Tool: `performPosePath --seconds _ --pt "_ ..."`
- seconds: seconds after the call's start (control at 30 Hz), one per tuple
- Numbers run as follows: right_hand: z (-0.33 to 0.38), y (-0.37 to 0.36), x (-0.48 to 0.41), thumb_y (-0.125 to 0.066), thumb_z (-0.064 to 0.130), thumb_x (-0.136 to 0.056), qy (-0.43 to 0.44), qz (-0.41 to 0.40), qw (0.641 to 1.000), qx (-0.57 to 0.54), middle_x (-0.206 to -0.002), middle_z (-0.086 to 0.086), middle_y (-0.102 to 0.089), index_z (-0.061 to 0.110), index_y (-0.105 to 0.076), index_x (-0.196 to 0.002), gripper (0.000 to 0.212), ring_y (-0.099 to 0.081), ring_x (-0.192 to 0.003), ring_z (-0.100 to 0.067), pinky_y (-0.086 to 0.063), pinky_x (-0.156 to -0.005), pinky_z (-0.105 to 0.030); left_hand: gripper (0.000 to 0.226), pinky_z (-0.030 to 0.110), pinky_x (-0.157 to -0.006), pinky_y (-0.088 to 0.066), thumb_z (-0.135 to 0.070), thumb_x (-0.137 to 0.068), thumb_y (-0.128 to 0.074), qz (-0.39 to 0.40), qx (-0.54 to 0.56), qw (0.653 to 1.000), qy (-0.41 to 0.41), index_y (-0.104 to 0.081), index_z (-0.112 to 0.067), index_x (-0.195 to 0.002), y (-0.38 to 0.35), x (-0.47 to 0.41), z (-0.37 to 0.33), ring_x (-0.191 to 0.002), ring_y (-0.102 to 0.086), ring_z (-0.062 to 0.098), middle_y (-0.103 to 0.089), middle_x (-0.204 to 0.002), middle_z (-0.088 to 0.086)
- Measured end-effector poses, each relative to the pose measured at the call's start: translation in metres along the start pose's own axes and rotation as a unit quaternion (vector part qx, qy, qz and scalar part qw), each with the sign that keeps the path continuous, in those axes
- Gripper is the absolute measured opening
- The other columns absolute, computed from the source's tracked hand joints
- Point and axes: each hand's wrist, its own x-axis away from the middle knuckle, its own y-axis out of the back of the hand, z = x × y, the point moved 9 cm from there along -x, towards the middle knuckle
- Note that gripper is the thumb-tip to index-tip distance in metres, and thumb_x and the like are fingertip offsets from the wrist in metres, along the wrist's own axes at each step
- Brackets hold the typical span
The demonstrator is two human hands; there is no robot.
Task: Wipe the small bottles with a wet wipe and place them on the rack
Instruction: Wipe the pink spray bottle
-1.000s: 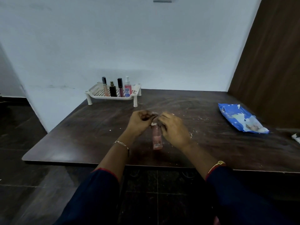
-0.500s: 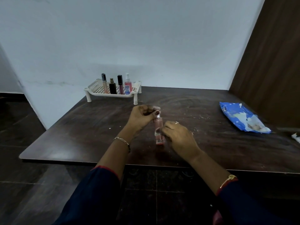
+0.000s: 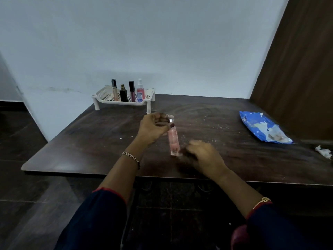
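Evidently the wiping step is in hand: the left hand (image 3: 155, 129) pinches the pink bottle (image 3: 173, 143) at its neck, thumb and fingertips curled in just below the silver cap, leaving the whole body free to be rubbed. The right hand (image 3: 203, 157) sits low beside the bottle's base with its fingers bent inward, but it is blurred, so whether it touches the bottle or has a wipe in it cannot be told. To do this well, the neck pinch should probably be firm enough that the bottle does not twist. The strokes should run the length of the body while the bottle is turned to bring every side round, and the grip should shift afterward so the cap gets cleaned too. The bottle is over the middle of the table (image 3: 90, 141) toward the near edge, well apart from the rack (image 3: 100, 95) at the far left, where four other bottles (image 3: 124, 95) stand in a row. Its long axis runs close to vertical, cap up and base down, with the top leaning slightly to the left. The base appears to be at or just above the tabletop.
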Motion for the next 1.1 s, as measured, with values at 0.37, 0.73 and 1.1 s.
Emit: performPosePath --seconds 0.37,0.73,1.1 --pt "0.018 0.019 -0.035 -0.064 -0.007 -0.078 0.021 -0.102 0.995 -0.005 -0.1 -0.007 -0.067 0.006 -0.07 -0.098 0.025 -0.064 -0.086 -0.022 -0.053 -0.071 -0.032 0.031 0.044 -0.085 -0.055 0.003 -0.078 -0.069 -0.02 0.006 1.0 0.008 -0.062 0.006 -0.108 -0.003 -0.001 0.005 -0.101 -0.066 0.031 -0.068 -0.107 0.018" --pt "0.013 -0.018 -0.006 -0.063 0.015 -0.087 0.042 0.013 0.999 0.006 -0.102 -0.005 -0.065 0.01 -0.07 -0.1 0.015 -0.065 -0.084 -0.026 -0.053 -0.068 -0.038 0.029 0.025 -0.063 -0.055 0.003 -0.083 -0.064 0.009 0.014 1.0 0.025 -0.059 0.009 -0.111 -0.011 -0.004 0.001 -0.09 -0.064 0.022 -0.066 -0.113 0.018" --pt "0.014 0.013 -0.04 -0.063 -0.005 -0.077 0.025 -0.064 0.997 0.031 -0.101 -0.013 -0.066 0.003 -0.068 -0.094 0.019 -0.063 -0.086 -0.03 -0.053 -0.069 -0.036 0.033 0.047 -0.088 -0.054 0.005 -0.079 -0.067 0.007 0.006 0.999 0.037 -0.06 0.008 -0.111 -0.006 -0.005 0.002 -0.1 -0.065 0.033 -0.067 -0.109 0.021"
